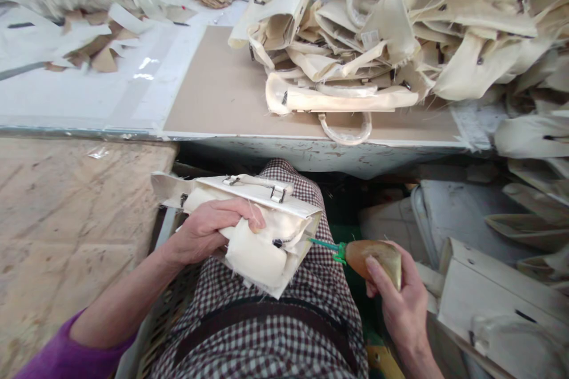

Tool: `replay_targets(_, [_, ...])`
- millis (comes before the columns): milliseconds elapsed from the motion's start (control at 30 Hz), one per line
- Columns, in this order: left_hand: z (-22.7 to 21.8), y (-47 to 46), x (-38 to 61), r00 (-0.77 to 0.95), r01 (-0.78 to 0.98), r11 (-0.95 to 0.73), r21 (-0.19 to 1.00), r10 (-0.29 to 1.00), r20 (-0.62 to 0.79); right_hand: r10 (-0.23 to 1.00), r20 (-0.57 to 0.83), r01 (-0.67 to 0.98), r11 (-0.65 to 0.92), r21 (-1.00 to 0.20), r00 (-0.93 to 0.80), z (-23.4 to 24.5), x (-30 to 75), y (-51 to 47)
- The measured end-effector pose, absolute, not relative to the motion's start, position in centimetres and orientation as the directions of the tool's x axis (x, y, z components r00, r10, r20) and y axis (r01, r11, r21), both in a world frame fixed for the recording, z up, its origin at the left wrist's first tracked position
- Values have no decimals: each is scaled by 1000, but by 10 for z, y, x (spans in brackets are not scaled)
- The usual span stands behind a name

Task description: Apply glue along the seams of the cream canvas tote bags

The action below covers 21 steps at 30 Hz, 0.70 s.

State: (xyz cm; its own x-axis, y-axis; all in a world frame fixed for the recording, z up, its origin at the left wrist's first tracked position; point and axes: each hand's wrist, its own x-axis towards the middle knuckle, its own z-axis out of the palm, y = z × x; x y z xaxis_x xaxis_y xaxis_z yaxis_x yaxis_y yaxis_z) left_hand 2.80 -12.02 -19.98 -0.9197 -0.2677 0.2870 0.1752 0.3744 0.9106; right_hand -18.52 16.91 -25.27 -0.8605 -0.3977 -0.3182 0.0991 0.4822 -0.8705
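head view: cream bag point(258, 257) over the lap point(331, 293), toward seven o'clock, left hand point(207, 228) pinching its folds; right hand point(398, 290) wrapped round a green-tipped applicator point(367, 255), tip at the bag's three o'clock. looks light, floppy; the stiffer strapped top should grip best.

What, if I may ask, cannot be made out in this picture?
In the head view:
Left hand: some fingers hidden by the held cream bag.
Right hand: some fingertips hidden by the green-shafted tool.
Tool tip: too small to tell whether it touches the bag.
Heap of bags: cut off by the top edge.
White label: print too small.
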Motion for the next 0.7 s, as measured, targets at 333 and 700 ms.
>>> replay_targets(333, [-199, -124, 25, -922, 139, 389, 911, -286, 262, -777, 375, -756, 190, -626, -506, -256, -196, 178])
replay_targets(700, [-198, -131, 26, -928, 95, 371, 924, -303, 217, -637, 307, -592, 294, -750, -706, -272, -198, 184])
